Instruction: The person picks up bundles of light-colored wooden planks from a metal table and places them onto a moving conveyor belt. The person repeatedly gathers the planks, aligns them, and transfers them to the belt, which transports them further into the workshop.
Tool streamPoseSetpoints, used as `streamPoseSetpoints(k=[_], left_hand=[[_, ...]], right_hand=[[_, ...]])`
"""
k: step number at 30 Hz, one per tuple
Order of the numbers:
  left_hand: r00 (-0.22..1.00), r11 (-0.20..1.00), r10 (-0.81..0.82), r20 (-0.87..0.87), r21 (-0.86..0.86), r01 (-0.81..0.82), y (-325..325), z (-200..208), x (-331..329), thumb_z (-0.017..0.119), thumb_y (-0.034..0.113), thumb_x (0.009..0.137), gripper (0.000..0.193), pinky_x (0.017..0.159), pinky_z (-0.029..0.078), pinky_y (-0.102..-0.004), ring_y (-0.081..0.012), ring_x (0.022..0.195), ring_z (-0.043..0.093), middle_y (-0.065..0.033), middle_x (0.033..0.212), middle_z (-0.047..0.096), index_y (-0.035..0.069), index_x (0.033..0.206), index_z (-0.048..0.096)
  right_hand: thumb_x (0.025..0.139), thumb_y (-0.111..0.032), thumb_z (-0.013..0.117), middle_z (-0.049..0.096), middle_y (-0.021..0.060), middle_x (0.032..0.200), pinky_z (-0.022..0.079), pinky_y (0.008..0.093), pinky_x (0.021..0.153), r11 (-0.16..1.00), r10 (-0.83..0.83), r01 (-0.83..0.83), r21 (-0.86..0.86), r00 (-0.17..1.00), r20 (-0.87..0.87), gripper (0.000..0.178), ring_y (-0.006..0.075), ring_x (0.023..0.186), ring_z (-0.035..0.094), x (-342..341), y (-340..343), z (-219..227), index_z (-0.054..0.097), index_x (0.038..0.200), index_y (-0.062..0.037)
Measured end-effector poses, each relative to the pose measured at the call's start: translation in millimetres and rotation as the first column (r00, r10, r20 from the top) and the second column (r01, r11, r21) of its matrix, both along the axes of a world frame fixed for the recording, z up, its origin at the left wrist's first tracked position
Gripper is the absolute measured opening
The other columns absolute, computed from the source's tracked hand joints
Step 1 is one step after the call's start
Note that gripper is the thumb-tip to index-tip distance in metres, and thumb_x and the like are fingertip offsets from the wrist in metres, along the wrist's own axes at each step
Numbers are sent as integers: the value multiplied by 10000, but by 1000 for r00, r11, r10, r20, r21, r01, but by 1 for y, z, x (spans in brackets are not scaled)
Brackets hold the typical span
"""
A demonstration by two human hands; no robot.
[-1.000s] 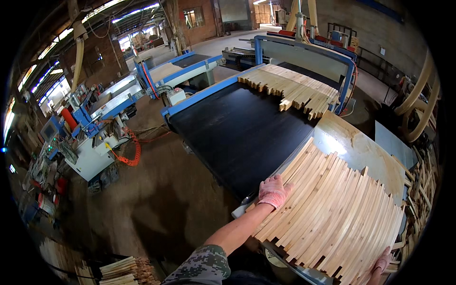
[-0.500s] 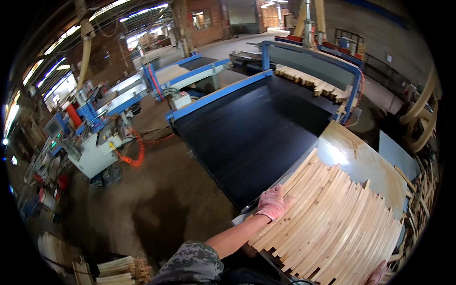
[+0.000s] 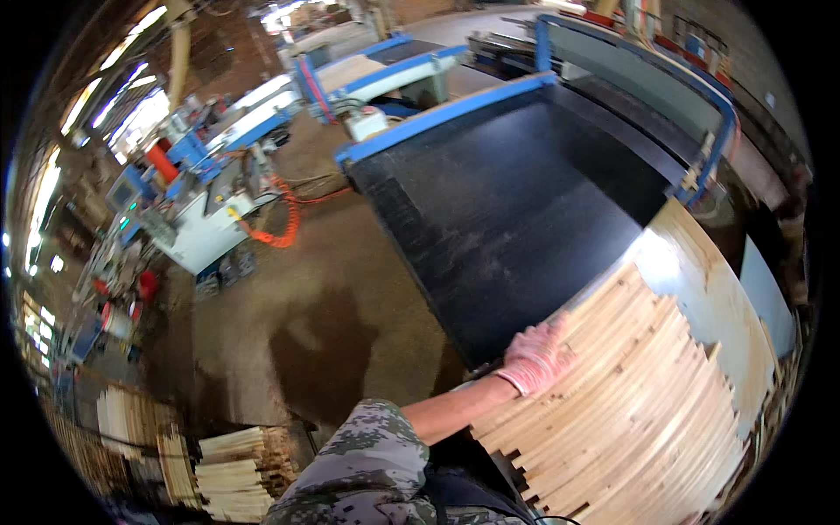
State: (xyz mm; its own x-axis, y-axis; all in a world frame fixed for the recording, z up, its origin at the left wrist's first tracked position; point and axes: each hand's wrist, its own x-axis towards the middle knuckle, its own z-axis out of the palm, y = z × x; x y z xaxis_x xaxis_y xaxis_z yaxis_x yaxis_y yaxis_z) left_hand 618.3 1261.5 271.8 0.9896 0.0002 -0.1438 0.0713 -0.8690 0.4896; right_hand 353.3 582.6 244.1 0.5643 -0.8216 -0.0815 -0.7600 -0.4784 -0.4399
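Observation:
A broad sheet of pale wooden strips (image 3: 621,402) lies side by side on a smooth metal tabletop (image 3: 726,302) at the lower right. Their ends are uneven, and some stick out farther than others. My left hand (image 3: 535,359), in a pink and white knit glove, rests on the left edge of the strips, fingers stretched along the outermost ones. My right hand is out of view. Just beyond the left hand, a wide black conveyor belt (image 3: 516,227) borders the tabletop.
A blue guard frame (image 3: 634,44) spans the belt's far end. On the left stands a white machine (image 3: 206,236) with an orange coiled hose (image 3: 287,223). Bundled wood strips (image 3: 232,477) are stacked at the lower left. A pale blue-grey panel (image 3: 766,293) leans at the right.
My view has swung, so the belt and machines sit farther right. The previously seen right hand at the strips' near right end has left view. The left hand stays on the strips' edge.

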Motion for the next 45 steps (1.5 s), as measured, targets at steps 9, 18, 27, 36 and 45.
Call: streamPoseSetpoints(k=[9, 18, 27, 36, 45], left_hand=[[992, 999, 30, 120, -27, -27, 106, -13, 79, 731, 668, 910, 1011, 1063, 536, -537, -433, 1219, 672, -252, 1316, 688, 125, 1685, 377], [994, 991, 37, 102, 125, -50, 326, -17, 224, 689, 682, 935, 946, 1080, 515, -526, -403, 1248, 667, -227, 1331, 699, 127, 1662, 448], [986, 892, 89, 140, 429, -141, 528, -21, 369, 514, 706, 1033, 901, 1230, 345, -596, -448, 1492, 468, -262, 1641, 451, 139, 1711, 343], [969, 797, 0, 248, 585, -150, 651, -57, 463, 433, 642, 1104, 859, 1291, 261, -577, -479, 1568, 369, -300, 1705, 403, -43, 1623, 438], [973, 794, 79, 216, 576, -193, 660, -68, 479, 399, 684, 1101, 904, 1338, 206, -533, -423, 1632, 283, -235, 1780, 292, 22, 1710, 308]], right_hand=[[1041, -673, 594, 750, 259, 1208, 545, 463, 971, 970, -215, 200, 137, 970, 113, 795, 355, 1073, 725, 36, 65, -38, 687, 1317, 67], [1023, -603, 660, 724, 179, 937, 506, 454, 879, 997, -67, 64, 50, 996, 64, 638, 307, 906, 650, 173, 296, -24, 738, 1007, 30], [987, -499, 730, 618, 107, 751, 494, 443, 700, 991, 47, -56, 118, 996, 80, 525, 222, 727, 611, 321, 553, 11, 661, 903, 14], [917, -522, 773, 784, 222, 979, 584, 466, 830, 968, 194, -197, 157, 980, 35, 583, 360, 911, 770, 422, 711, 30, 707, 1124, 18], [974, -621, 643, 773, 270, 1161, 565, 484, 1012, 967, 233, -200, 157, 946, -226, 702, 392, 1187, 735, 436, 702, 49, 696, 1210, 38]])
